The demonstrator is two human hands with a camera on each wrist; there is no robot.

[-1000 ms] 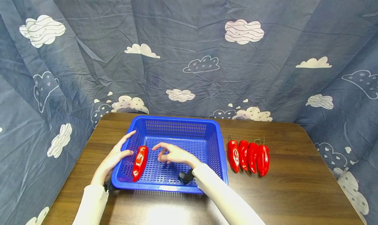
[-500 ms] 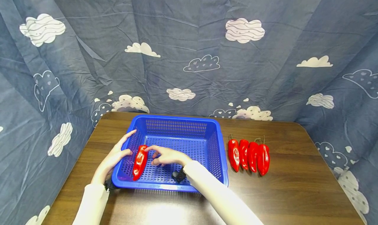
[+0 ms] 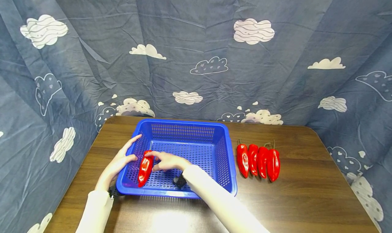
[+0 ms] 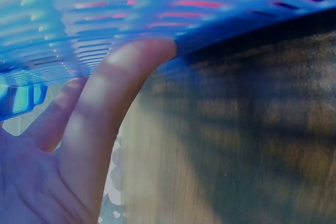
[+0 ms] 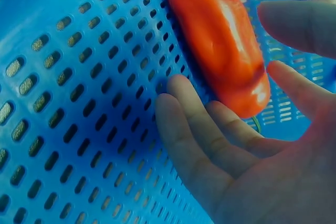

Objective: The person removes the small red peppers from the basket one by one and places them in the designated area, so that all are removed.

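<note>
In the head view, my left hand rests against the left side of a blue plastic basket, thumb and fingers spread along its rim. The left wrist view shows that hand's fingers nearly straight against the slotted wall. One red pepper lies lengthwise inside, near the left wall. My right hand reaches into the basket, its index finger over the pepper's stem end. In the right wrist view, loosely bent fingers are spread beside the pepper's stem end, not closed round it.
Several red peppers lie side by side on the brown wooden table, right of the basket. A dark blue cloth with white clouds hangs behind and around the table.
My right hand has moved left inside the basket, from beside the pepper to its stem end. My left hand stays on the rim, and the basket has stayed in place.
</note>
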